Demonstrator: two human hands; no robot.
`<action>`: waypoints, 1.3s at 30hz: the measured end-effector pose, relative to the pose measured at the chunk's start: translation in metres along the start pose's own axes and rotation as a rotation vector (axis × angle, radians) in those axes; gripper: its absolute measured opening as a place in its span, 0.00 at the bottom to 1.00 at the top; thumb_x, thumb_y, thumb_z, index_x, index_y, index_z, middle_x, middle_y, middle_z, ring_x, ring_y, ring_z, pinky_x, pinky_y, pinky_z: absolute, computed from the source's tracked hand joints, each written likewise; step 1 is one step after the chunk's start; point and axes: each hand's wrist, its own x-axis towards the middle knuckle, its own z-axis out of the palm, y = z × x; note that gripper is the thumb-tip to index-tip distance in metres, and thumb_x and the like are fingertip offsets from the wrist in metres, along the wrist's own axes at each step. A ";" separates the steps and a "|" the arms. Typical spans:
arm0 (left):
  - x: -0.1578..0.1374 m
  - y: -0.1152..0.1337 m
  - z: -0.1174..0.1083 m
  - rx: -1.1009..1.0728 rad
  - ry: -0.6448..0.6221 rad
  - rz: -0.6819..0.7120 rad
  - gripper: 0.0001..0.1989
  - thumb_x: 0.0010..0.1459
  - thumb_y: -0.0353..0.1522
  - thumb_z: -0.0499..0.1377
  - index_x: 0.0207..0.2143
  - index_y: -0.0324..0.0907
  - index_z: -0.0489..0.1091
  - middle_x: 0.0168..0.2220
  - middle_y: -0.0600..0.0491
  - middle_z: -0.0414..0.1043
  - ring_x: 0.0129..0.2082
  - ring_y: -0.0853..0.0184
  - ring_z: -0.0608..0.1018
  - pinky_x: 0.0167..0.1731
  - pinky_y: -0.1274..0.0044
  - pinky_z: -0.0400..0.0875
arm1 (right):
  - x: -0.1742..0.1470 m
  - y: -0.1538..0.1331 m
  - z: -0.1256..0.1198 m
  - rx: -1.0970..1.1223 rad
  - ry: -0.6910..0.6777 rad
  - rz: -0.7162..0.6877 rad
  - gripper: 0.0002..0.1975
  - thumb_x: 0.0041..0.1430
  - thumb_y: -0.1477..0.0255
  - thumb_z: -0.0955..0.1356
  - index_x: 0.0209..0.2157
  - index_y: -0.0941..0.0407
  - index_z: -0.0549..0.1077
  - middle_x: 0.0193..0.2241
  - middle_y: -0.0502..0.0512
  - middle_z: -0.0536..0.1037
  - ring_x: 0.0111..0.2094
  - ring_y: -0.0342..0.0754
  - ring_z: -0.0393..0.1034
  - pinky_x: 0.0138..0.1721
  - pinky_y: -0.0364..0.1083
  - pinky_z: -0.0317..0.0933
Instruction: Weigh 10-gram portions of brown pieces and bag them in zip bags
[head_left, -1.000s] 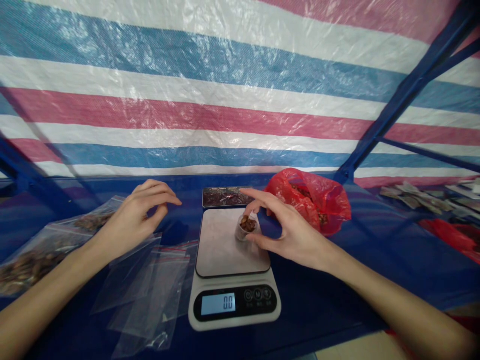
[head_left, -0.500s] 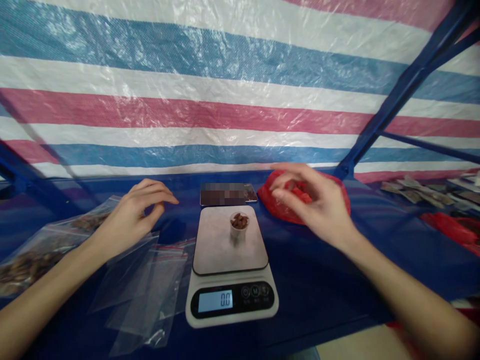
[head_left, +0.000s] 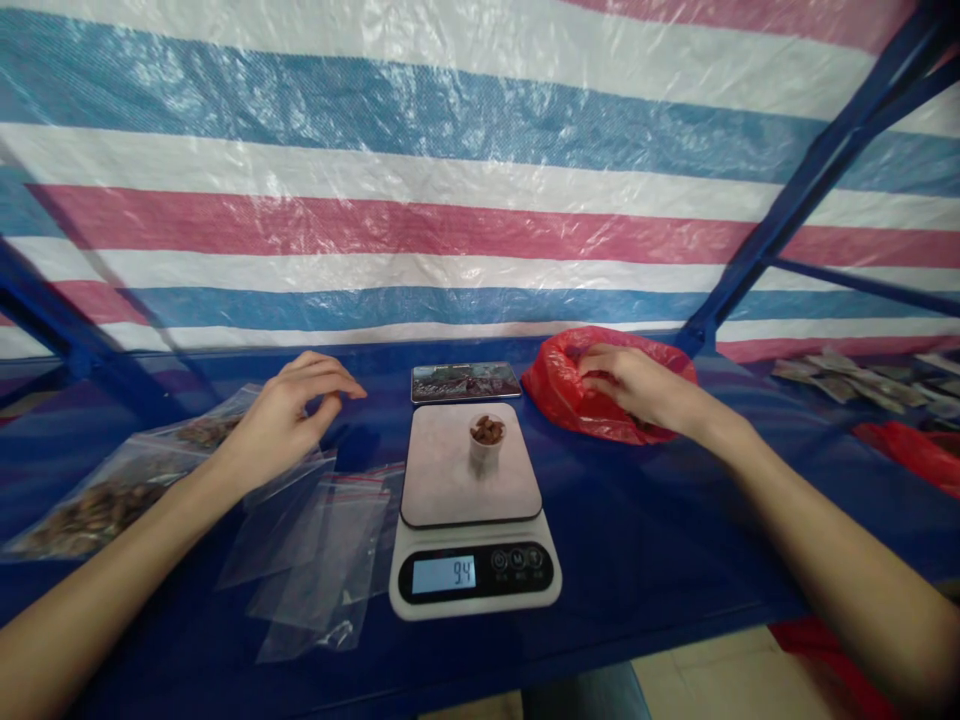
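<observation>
A kitchen scale [head_left: 442, 490] stands in the middle of the blue table, its display reading 9.4. On its plate sits a small clear cup [head_left: 486, 450] filled with reddish-brown dried pieces [head_left: 488, 430]. My right hand [head_left: 626, 385] reaches into an open red plastic bag [head_left: 559, 400] behind the scale on the right, fingers curled; what they hold, if anything, is hidden. To the left of the scale hovers my left hand [head_left: 300, 410], thumb and fingers apart and nothing held. Several clear zip bags [head_left: 322, 560] lie below and beside it.
A phone [head_left: 466, 383] lies just behind the scale. Filled clear bags of brown pieces [head_left: 112, 510] rest at the left, partly behind my forearm. At right are flat packets [head_left: 847, 378], another red bag [head_left: 911, 455] and a blue metal frame [head_left: 795, 205]. Striped sheeting [head_left: 420, 230] hangs behind.
My right hand has lowered from above the red bag into its opening, and its fingers have curled. The display has gone from 0.0 to 9.4. My left hand stays beside the scale.
</observation>
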 end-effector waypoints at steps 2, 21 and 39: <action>0.000 -0.001 0.001 -0.004 0.005 -0.008 0.15 0.63 0.27 0.52 0.37 0.43 0.80 0.39 0.51 0.82 0.45 0.58 0.78 0.49 0.66 0.72 | -0.001 0.007 0.001 -0.046 0.050 0.040 0.13 0.60 0.80 0.61 0.35 0.55 0.77 0.36 0.57 0.83 0.36 0.51 0.78 0.41 0.47 0.68; 0.002 0.004 0.001 -0.014 -0.041 -0.030 0.16 0.64 0.29 0.51 0.36 0.42 0.80 0.39 0.50 0.82 0.45 0.59 0.77 0.49 0.65 0.72 | -0.004 0.006 0.012 -0.372 -0.018 0.179 0.19 0.60 0.85 0.64 0.45 0.58 0.81 0.54 0.68 0.81 0.61 0.61 0.74 0.60 0.52 0.69; 0.000 0.002 0.004 -0.031 -0.071 -0.001 0.15 0.65 0.28 0.51 0.38 0.42 0.80 0.40 0.50 0.81 0.46 0.58 0.76 0.50 0.66 0.70 | -0.007 -0.020 -0.035 0.053 0.417 0.215 0.08 0.65 0.67 0.72 0.41 0.57 0.83 0.42 0.66 0.86 0.42 0.60 0.81 0.47 0.56 0.72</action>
